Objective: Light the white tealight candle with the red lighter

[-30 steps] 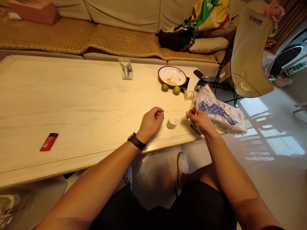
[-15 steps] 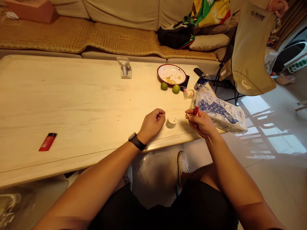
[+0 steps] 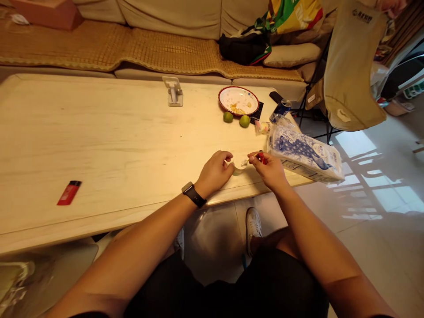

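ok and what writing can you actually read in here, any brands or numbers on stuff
Nothing can be read for certain; all the print is too small or blurred:
Dark lettering on the beige camp chair: unreadable
Blue lettering on the plastic-wrapped pack: unreadable
Round label on that pack: unreadable
Print on the blue can: unreadable

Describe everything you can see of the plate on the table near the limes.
It is a round white plate with a reddish-brown rim, lying flat on the pale table near its far edge. Yellow food scraps sit near the middle, with small specks around them. Two green limes lie close to its near side and a dark flat item by its right edge; contact is hard to tell.
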`<state>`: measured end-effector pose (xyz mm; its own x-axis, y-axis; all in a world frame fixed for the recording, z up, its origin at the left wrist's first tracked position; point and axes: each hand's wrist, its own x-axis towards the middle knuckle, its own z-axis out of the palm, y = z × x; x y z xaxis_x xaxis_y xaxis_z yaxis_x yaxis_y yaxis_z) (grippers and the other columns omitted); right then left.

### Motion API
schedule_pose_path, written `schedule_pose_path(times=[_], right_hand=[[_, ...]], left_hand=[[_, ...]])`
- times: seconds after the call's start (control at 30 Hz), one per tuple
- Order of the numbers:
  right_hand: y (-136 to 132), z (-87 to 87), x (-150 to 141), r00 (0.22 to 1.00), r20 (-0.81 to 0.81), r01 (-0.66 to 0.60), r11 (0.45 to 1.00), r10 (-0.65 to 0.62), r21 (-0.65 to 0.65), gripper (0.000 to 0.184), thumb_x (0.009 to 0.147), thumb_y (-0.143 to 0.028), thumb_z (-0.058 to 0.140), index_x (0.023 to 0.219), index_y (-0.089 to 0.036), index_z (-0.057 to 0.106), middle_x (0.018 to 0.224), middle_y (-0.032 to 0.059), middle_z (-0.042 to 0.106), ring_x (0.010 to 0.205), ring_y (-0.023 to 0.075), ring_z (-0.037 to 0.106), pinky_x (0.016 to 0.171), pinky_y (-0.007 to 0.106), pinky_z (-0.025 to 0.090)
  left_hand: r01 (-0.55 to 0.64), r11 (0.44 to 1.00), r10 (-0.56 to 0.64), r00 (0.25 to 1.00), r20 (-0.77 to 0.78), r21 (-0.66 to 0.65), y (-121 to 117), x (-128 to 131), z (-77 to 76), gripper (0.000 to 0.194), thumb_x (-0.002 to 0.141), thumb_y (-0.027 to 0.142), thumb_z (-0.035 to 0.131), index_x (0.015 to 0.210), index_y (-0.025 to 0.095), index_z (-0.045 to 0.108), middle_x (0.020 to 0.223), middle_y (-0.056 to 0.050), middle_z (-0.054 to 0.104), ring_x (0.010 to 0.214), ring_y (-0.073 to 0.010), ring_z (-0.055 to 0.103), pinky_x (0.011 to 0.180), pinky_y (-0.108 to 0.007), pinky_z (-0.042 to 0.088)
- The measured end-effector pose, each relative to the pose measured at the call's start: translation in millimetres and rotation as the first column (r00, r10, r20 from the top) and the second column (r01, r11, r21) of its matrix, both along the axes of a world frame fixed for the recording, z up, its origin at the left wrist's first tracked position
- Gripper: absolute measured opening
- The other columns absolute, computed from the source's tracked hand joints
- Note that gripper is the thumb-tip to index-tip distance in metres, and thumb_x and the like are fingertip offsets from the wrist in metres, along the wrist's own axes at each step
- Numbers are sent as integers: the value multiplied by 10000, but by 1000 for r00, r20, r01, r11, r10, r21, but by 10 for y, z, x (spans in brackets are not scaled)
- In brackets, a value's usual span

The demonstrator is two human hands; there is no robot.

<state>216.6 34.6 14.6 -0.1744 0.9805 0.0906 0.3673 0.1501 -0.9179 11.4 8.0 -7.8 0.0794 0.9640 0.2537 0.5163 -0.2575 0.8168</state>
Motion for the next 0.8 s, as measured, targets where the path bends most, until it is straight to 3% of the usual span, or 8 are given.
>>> schedule_pose_path(times=[0.1,0.27,0.43,0.8], right_hand=[[-26,21,-23,998,61,6,996,-11,92,337,851,-545,666,882,-215,724,882,29,721,817,186,641,787,310,479],[-72,83,-35,978,207,-42,985,6,169,233,899,-445,614,894,-238,719,923,38,727,867,201,649,827,327,478],[-71,39,-19,948,303,-162,965,94,207,138,868,-251,593,932,-243,715,979,47,728,944,213,653,886,348,471],[-57,9,-49,922,357,-241,942,148,233,165,839,-160,570,913,-224,703,923,46,706,888,196,641,836,313,468]], left_hand=[[50,998,-49,999,-8,48,4,21,-40,267,846,211,578,1110,177,577,1075,-70,598,716,-125,578,787,-325,511],[94,994,-94,995,-15,47,-5,36,-83,329,839,219,597,1165,189,561,1095,-74,597,735,-135,574,814,-343,520],[134,990,-134,991,-6,44,-17,62,-106,428,836,197,596,1259,195,531,1156,-91,604,768,-145,593,831,-352,526],[131,990,-128,990,-53,51,-8,157,-213,512,856,296,668,1326,182,501,1244,-107,594,777,-139,607,863,-348,524]])
